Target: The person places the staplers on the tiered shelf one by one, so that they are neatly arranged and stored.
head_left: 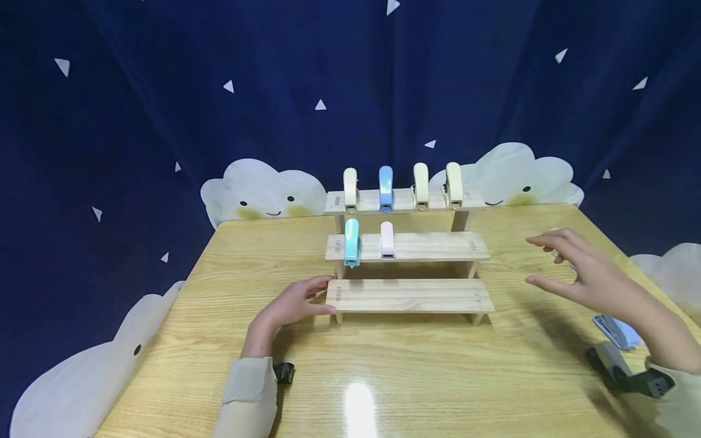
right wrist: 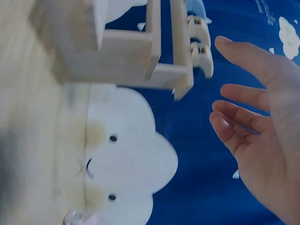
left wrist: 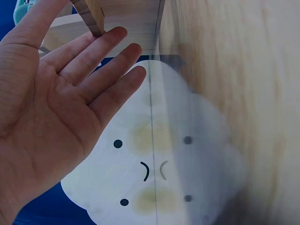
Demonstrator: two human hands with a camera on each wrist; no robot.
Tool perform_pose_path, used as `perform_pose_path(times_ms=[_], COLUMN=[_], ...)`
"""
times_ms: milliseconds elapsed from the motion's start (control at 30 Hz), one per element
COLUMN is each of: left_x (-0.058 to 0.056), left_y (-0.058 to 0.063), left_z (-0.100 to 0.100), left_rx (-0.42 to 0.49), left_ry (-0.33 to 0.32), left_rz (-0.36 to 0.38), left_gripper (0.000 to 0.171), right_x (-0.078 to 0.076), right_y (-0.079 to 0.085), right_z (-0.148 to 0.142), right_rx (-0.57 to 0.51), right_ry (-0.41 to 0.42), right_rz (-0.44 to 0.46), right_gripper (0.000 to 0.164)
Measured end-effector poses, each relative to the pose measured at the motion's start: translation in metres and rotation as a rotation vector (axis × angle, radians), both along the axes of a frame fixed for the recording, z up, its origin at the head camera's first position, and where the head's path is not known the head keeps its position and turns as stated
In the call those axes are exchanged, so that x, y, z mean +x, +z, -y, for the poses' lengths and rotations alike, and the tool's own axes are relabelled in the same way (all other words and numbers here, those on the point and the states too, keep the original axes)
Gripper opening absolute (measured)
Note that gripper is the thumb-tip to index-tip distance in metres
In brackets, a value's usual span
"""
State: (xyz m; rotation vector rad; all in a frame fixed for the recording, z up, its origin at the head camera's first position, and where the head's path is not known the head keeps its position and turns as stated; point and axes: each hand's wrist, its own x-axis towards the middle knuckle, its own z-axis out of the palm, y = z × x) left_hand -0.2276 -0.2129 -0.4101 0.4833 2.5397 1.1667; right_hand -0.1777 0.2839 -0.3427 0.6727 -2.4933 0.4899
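A three-step wooden shelf [head_left: 408, 296] stands on the table. My left hand [head_left: 296, 301] touches the left end of its lowest step; the fingers look nearly straight in the left wrist view. On the top step stand a blue stapler [head_left: 386, 188] and several cream staplers [head_left: 420, 185]. The middle step bears a turquoise stapler [head_left: 352, 242] and a pale pink stapler [head_left: 387, 240] at its left. My right hand [head_left: 594, 274] hovers right of the shelf, empty, fingers loosely bent and thumb apart. Beside the right wrist lies a light blue stapler [head_left: 617, 331], partly covered by the forearm.
The wooden table [head_left: 438, 377] reaches back to a dark blue curtain [head_left: 274, 61] with white triangles. White cloud shapes with faces [head_left: 263, 188] line the table's edges. Something small shows behind the right hand, mostly hidden.
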Motion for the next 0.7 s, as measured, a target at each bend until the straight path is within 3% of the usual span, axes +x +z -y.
perform_pose_path(times_ms=[467, 700], left_x=[-0.001, -0.001], left_y=[0.0, 0.0], left_z=[0.001, 0.001], left_rx=[-0.006, -0.011], left_ry=[-0.01, -0.014], left_rz=[-0.001, -0.006], left_gripper=[0.084, 0.083], right_x=[0.041, 0.056], right_y=[-0.041, -0.067], right_z=[-0.058, -0.086], right_rx=[0.098, 0.085], right_ry=[-0.056, -0.021], right_rz=[0.154, 0.147], right_gripper=[0.069, 0.071])
